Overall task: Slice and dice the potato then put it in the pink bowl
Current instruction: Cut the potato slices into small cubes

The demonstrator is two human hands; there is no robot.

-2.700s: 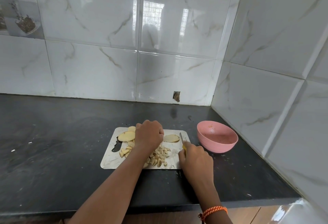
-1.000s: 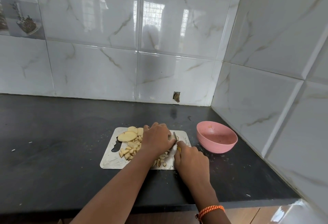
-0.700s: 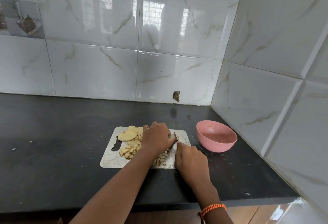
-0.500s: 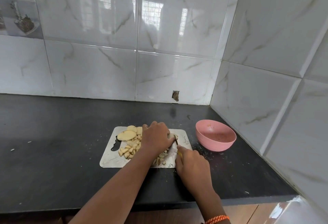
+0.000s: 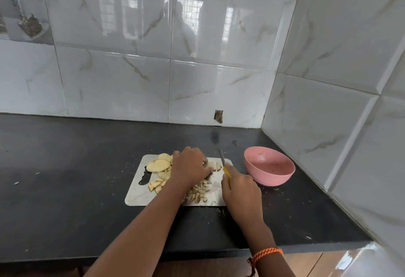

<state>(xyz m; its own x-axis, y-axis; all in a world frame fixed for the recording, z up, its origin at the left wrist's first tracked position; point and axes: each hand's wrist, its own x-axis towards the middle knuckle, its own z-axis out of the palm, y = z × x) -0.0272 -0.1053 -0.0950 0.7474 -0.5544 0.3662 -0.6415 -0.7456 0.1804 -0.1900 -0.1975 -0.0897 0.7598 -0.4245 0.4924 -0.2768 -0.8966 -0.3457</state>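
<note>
Potato slice (image 5: 210, 164) lying flat at the far right of the cutting board (image 5: 140, 191), where the left hand (image 5: 189, 168) is pinning it under curled fingers and the right hand (image 5: 240, 185) is gripping the yellow-handled knife (image 5: 224, 162), blade raised just beside the slice. For a clean dice, the fingertips are best kept tucked back from the edge while the blade is coming straight down in even, parallel strokes, the holding hand retreating a little after each cut. The flesh is showing pale yellow with brown skin at the rims. Diced pieces (image 5: 198, 191) are piling up at the near side of the board, and uncut slices (image 5: 158, 165) are waiting at its far left; how much of the held slice remains is probably little, since the fingers are hiding most of it. The pink bowl (image 5: 269, 177) is standing on the dark bench (image 5: 65, 189) just right of the board, holding no potato yet.
</note>
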